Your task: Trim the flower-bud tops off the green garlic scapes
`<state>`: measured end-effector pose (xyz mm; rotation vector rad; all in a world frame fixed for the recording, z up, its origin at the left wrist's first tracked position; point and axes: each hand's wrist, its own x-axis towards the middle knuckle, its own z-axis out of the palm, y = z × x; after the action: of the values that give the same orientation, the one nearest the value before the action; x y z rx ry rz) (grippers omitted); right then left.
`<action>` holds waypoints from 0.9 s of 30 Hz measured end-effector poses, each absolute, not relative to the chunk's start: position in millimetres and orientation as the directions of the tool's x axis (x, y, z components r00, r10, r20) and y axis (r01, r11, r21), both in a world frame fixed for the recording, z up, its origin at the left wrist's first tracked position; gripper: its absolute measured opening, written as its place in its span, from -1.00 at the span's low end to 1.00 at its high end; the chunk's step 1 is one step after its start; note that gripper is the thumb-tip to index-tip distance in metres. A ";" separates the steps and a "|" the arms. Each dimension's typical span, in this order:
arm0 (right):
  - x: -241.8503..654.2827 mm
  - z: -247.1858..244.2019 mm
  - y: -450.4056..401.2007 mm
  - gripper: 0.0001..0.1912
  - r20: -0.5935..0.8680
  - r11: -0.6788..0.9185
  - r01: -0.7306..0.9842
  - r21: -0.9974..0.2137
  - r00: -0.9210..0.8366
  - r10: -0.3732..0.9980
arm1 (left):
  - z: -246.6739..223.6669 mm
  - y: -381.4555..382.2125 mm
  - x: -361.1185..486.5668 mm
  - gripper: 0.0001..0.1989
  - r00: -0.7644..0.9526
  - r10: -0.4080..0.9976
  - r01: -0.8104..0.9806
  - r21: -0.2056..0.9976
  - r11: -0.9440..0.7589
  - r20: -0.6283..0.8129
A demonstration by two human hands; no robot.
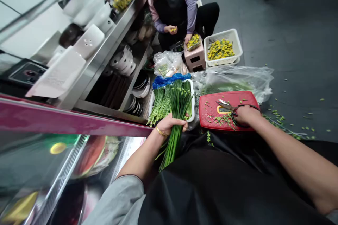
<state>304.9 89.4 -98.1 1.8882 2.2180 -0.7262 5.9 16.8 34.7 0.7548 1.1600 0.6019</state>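
Observation:
My left hand (173, 124) is closed around a thick bunch of long green flowering chives (177, 137), held over a white basket (193, 102). More chives (160, 103) lie in that basket. On the right, my right hand (246, 115) grips a pair of scissors (226, 104) by the dark handles, its blades parted and pointing left. The scissors are over a red plastic lid (239, 98) with a yellow handle. Cut green buds (224, 121) are scattered across the lid.
Opposite, a person (171, 7) holds yellow flowers beside a pink stool (194, 58). A white basket of yellow flowers (221, 50) and a clear plastic bag (237, 77) are nearby. Steel shelves with dishes (124, 59) line the left, above a glass display case (60, 175). Trimmings litter the floor.

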 end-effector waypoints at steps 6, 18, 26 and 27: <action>264.4 2.4 63.3 -0.55 0.165 0.299 0.700 -0.649 -0.255 0.953 | 27.8 7.7 23.3 -0.49 0.386 0.741 -0.025 0.797 0.604 -0.550; 257.6 18.9 16.9 -0.72 0.226 0.318 0.308 -0.897 -0.300 0.927 | 26.5 -6.3 28.9 -0.59 0.368 0.783 -0.055 0.829 0.556 -0.501; 291.1 40.8 19.6 -0.69 0.245 0.313 0.432 -0.846 -0.207 0.947 | 31.6 -6.0 33.1 -0.66 0.353 0.794 -0.019 0.845 0.534 -0.494; 295.8 43.3 19.1 -0.72 0.266 0.321 0.476 -0.819 -0.180 0.947 | 31.6 -6.0 32.9 -0.66 0.353 0.793 -0.018 0.844 0.536 -0.496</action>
<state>295.8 19.1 43.3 2.1663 3.0582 -1.2787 32.9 -6.0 31.6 0.8645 1.0924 0.6189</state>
